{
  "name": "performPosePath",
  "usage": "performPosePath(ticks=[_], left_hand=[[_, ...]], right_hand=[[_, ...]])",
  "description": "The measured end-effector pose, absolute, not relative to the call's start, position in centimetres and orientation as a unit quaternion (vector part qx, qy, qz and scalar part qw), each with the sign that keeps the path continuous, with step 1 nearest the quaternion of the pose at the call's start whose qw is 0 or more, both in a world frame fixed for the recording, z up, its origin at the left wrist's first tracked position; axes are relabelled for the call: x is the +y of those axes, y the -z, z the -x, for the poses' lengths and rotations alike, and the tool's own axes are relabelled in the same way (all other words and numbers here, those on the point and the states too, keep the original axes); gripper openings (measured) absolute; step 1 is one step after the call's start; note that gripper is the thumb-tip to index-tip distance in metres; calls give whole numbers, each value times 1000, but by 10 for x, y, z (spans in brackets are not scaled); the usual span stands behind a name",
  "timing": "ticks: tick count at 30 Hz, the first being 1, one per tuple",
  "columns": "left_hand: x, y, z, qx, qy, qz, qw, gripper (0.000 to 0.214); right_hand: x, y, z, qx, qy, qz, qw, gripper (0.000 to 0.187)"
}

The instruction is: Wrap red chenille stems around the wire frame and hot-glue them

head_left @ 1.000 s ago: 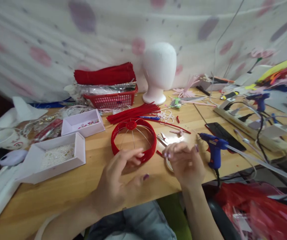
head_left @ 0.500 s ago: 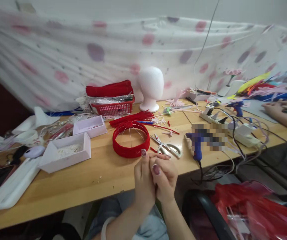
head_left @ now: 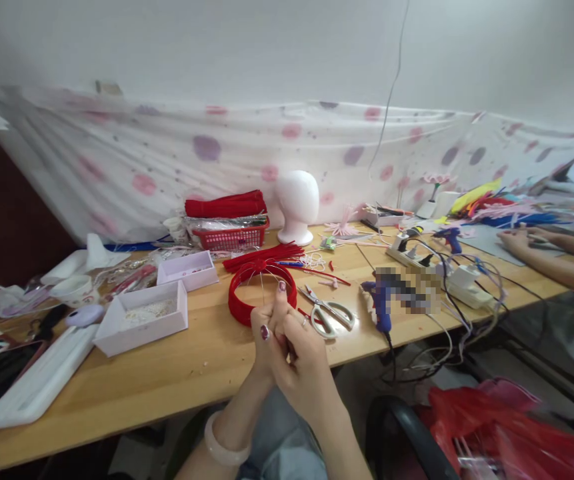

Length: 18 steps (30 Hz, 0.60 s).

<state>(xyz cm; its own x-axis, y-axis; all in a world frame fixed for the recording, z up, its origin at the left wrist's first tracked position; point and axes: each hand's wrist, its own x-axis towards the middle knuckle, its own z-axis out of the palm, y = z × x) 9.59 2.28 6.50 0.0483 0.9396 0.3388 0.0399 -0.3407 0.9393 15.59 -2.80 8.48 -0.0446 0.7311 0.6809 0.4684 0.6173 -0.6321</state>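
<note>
Both hands are clasped together in front of the table's near edge. My left hand point(head_left: 261, 353), with a pale bangle on its wrist, is closed against the right one. My right hand point(head_left: 301, 360), wearing a ring, has its fingers folded round the left. Whatever lies between them, if anything, is hidden. Just behind the fingers is a red fabric-covered hoop point(head_left: 239, 310) with thin wires across its opening, partly covered by my hands. Scissors point(head_left: 325, 312) with pale handles lie to the right. A bundle of red strips point(head_left: 281, 253) rests behind the hoop.
White trays point(head_left: 141, 327) hold small beads at left. A red basket point(head_left: 231, 237) and a white foam head point(head_left: 297, 200) stand at the back. On the right are a blue glue gun point(head_left: 381, 307), a power strip point(head_left: 471, 293) with tangled cords, and another person's hands point(head_left: 517, 240).
My clasped hands have turned and shifted against each other, with the right hand now more in front. The camera view has tilted up. The hoop and scissors stay in place on the table.
</note>
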Motion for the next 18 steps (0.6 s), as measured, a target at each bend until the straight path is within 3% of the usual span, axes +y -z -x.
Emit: performPosePath(ticks=[4,6,9,13,18], left_hand=[[44,-74,-81,420,-636,-504,405,62],[51,-80,-75,408,-654,-461,439,65],[55,-92,-65,379,-644,-419,516,62],[54,-102,-52,322,-623,-366,612,56],[57,-99,-50,190,-616,-240,726,44]], right_hand=[[-33,-81,-159,-771,-140,460,418,23],[-32,-72,-164,-778,-144,466,397,26],[-26,-58,-180,-766,-144,464,420,28],[-19,-47,-198,-765,-154,451,433,65],[-31,-49,-183,-731,-117,488,463,66]])
